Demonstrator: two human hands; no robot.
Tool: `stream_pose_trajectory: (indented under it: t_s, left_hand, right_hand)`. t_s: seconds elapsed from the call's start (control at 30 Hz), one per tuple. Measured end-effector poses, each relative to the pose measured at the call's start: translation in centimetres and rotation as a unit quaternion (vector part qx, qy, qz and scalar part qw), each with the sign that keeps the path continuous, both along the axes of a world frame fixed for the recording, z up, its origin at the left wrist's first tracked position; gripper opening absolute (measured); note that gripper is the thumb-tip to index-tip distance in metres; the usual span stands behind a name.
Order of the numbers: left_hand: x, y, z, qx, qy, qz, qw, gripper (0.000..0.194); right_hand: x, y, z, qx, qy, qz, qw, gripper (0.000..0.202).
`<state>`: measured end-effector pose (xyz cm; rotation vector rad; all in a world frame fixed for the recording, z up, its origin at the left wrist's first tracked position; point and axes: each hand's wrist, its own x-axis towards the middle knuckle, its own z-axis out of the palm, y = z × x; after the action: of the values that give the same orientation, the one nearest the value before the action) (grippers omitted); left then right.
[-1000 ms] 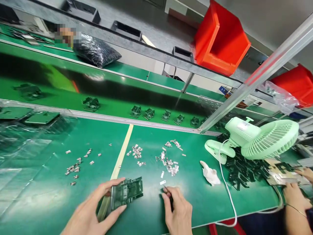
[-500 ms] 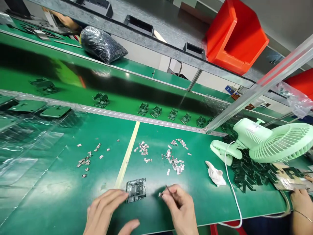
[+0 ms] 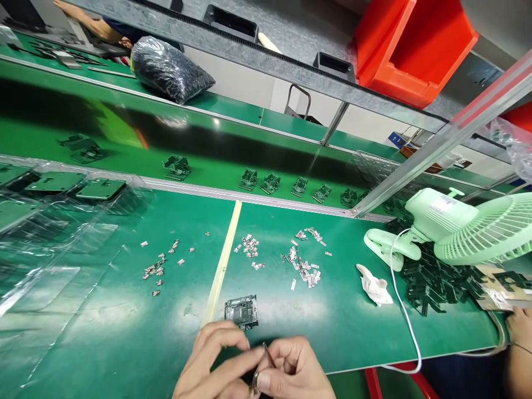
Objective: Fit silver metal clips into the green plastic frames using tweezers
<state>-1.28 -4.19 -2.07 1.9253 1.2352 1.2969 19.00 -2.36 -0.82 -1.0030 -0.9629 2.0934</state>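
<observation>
At the bench [image 3: 320, 327], right hand [image 3: 297, 368] clamps a thin tool [image 3: 269, 356] in fingertips; left hand [image 3: 214, 363] alongside (finger grip: can't tell), module [image 3: 241, 311] beyond.

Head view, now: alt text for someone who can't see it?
A person's left hand and right hand meet above a glossy green worktop, the right pinching a thin dark object. Just beyond lies a dark rectangular part, with small silver metal pieces scattered farther back and a pale green plastic fan at the image's right.

Head view, forward and down, workbench [image 3: 341, 316] near
</observation>
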Motion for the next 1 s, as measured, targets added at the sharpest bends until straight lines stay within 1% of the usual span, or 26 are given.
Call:
stream_pose_trajectory:
  t_s: [0.03,0.07,0.1,0.13,0.17,0.2,0.23,0.27,0.3,0.37,0.47,0.6,0.7,0.83,0.93,1.0]
  left_hand:
    - [-0.3,0.6,-0.1,-0.005,0.021,0.03,0.999,0.046]
    - [-0.5,1.3,-0.3,-0.017,0.046,0.062,0.997,0.066]
    - [-0.7,2.1,-0.6,-0.035,0.071,0.081,0.994,0.083]
    - [-0.9,2.9,-0.8,-0.059,0.089,0.078,0.991,0.088]
    - [-1.0,3.5,-1.1,-0.088,0.092,0.059,0.99,0.08]
    - [-1.1,4.0,-1.4,-0.12,0.078,0.03,0.989,0.062]
    - [-1.1,4.2,-1.7,-0.155,0.049,-0.001,0.987,0.044]
    - [-1.1,4.2,-1.9,-0.191,0.01,-0.026,0.981,0.031]
    - [-1.1,4.1,-2.1,-0.22,-0.032,-0.036,0.974,0.027]
    - [-1.0,3.4,-2.1,-0.248,-0.1,-0.035,0.963,0.03]
    - [-1.0,2.5,-1.6,-0.245,-0.143,-0.035,0.958,0.031]
    - [-1.0,1.9,-1.1,-0.251,-0.149,-0.048,0.955,0.032]
    - [-1.0,1.6,-1.3,-0.254,-0.15,-0.057,0.954,0.034]
    - [-1.0,1.2,-1.7,-0.25,-0.153,-0.067,0.954,0.03]
    - [-1.0,1.0,-1.8,-0.24,-0.152,-0.089,0.955,0.03]
    - [-0.9,1.0,-1.8,-0.238,-0.159,-0.09,0.954,0.032]
  right_hand:
    - [0.3,0.2,0.1,0.002,-0.015,-0.016,1.0,0.046]
    - [0.5,0.5,0.1,0.008,-0.039,-0.038,0.998,0.046]
    - [0.8,0.8,0.2,0.02,-0.072,-0.065,0.995,0.045]
    - [1.0,1.1,0.2,0.038,-0.111,-0.085,0.989,0.044]
    - [1.2,1.5,0.3,0.06,-0.15,-0.103,0.981,0.043]
    - [1.2,1.7,0.4,0.082,-0.183,-0.115,0.973,0.042]
    - [1.2,1.9,0.4,0.103,-0.207,-0.12,0.966,0.041]
    - [1.0,2.1,0.5,0.12,-0.223,-0.122,0.96,0.041]
    - [0.8,2.2,0.6,0.134,-0.235,-0.119,0.955,0.04]
    - [0.3,2.3,0.7,0.154,-0.252,-0.106,0.949,0.036]
    - [-0.4,2.3,0.9,0.179,-0.278,-0.08,0.94,0.029]
    - [-0.6,2.3,0.7,0.171,-0.276,-0.056,0.944,0.026]
    - [-0.6,2.3,0.4,0.156,-0.263,-0.046,0.951,0.027]
    - [-0.6,2.2,0.2,0.132,-0.242,-0.036,0.961,0.029]
    - [-1.0,2.3,0.2,0.111,-0.232,-0.036,0.966,0.032]
    - [-1.4,2.1,0.1,0.099,-0.241,-0.055,0.964,0.03]
